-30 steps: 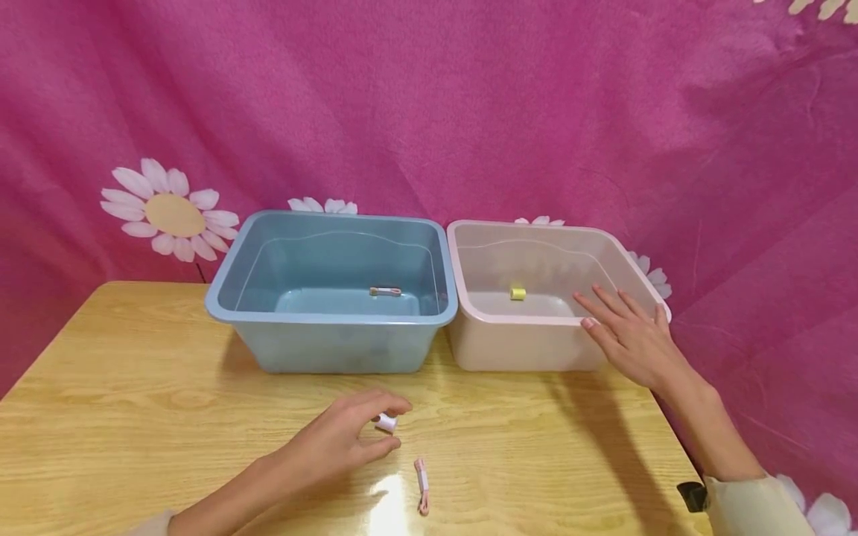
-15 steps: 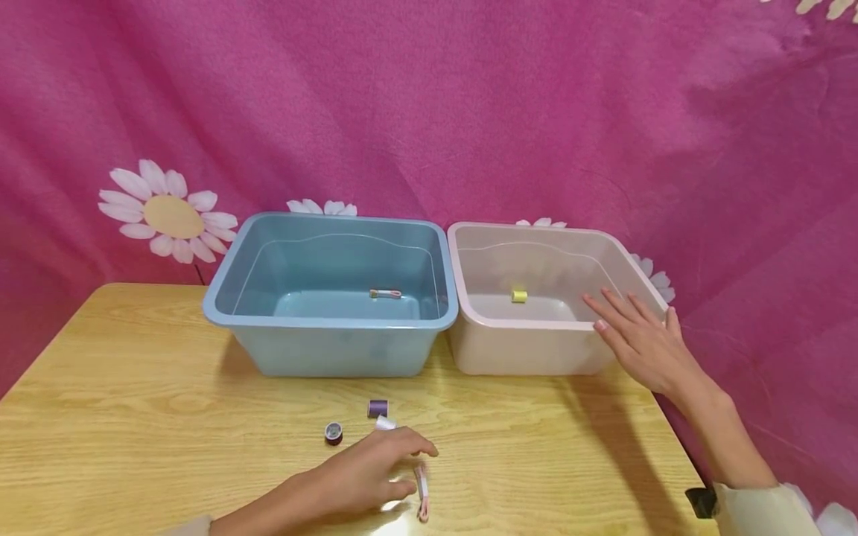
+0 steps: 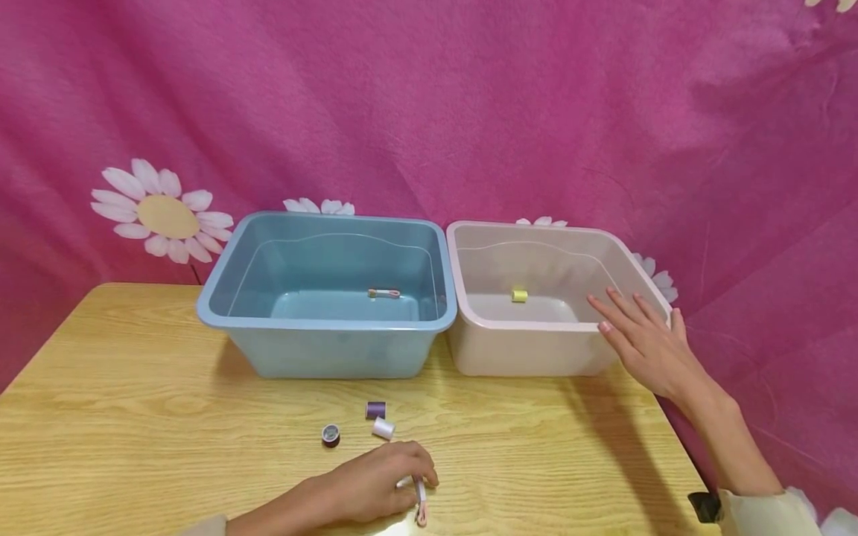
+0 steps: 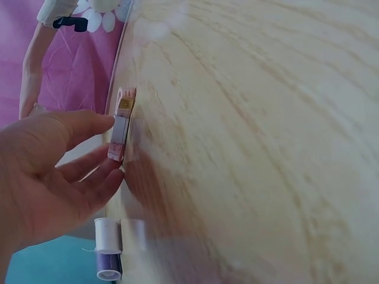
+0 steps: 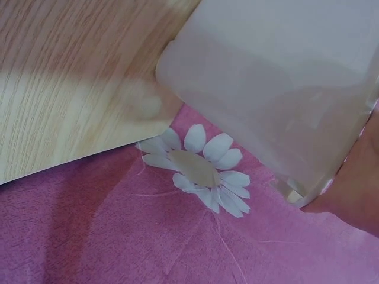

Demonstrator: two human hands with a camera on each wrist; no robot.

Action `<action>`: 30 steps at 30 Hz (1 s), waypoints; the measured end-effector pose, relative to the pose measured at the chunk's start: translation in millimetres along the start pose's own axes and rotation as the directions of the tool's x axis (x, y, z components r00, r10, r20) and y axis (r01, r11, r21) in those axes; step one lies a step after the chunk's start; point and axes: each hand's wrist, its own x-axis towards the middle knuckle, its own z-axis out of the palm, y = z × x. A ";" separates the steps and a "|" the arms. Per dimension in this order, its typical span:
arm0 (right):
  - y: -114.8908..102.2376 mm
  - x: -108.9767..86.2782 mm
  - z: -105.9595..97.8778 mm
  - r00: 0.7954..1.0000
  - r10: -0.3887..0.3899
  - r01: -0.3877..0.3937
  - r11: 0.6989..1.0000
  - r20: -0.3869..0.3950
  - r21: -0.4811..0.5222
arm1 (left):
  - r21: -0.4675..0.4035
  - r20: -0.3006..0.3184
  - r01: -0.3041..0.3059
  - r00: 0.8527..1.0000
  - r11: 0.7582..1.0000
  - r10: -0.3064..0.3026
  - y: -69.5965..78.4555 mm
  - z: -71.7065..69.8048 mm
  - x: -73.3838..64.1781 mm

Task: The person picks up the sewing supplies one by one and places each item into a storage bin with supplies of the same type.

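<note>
In the head view my left hand (image 3: 375,480) is low over the wooden table, its thumb and fingers pinching a folded tape measure (image 3: 421,506). The left wrist view shows the tape measure (image 4: 121,127) as a pale pink folded strip with printed figures and a brassy metal end, thumb at its side and fingertips at its near end. Behind this hand lie a white thread spool (image 3: 383,428), a purple spool (image 3: 376,410) and a dark spool (image 3: 331,435). My right hand (image 3: 650,353) rests at the right front rim of the pale pink bin (image 3: 523,350), fingers straight and spread.
A blue bin (image 3: 335,350) stands beside the pink one at the back of the table (image 3: 134,417). Inside the blue bin lies another folded tape (image 3: 384,293); a yellow spool (image 3: 519,295) lies in the pink bin. A pink flowered cloth (image 3: 429,112) hangs behind.
My left hand has moved right and towards me, from over the white spool to the tape measure, and its fingers have closed in. The spools have come into sight. My right hand stays at the rim.
</note>
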 end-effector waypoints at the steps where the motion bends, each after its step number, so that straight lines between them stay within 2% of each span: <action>1: -0.1 0.2 0.1 1.000 0.000 0.000 1.000 -0.001 -0.001 | -0.011 0.000 0.004 1.000 1.000 -0.004 -0.6 0.1 -0.1; 5: -0.2 0.5 0.0 1.000 -0.002 0.002 1.000 -0.005 -0.003 | -0.024 -0.022 -0.006 1.000 1.000 0.006 -3.4 0.9 -0.9; 9: -0.4 0.5 -0.2 1.000 0.002 -0.002 1.000 -0.009 -0.004 | -0.006 -0.049 -0.048 0.998 0.999 0.048 -6.5 2.0 -0.7; 12: 0.0 0.7 0.4 1.000 0.005 -0.005 1.000 -0.008 -0.006 | 0.001 -0.053 -0.057 0.997 0.998 0.057 -8.0 2.5 -0.3; 24: -0.3 1.1 2.7 1.000 0.005 -0.005 1.000 -0.019 -0.002 | -0.033 -0.045 0.017 0.999 0.999 -0.018 -10.7 1.4 -4.3; 30: -1.0 0.8 2.2 1.000 0.002 -0.002 1.000 -0.027 -0.002 | -0.039 -0.059 0.010 0.998 0.999 -0.012 -12.9 0.0 -9.0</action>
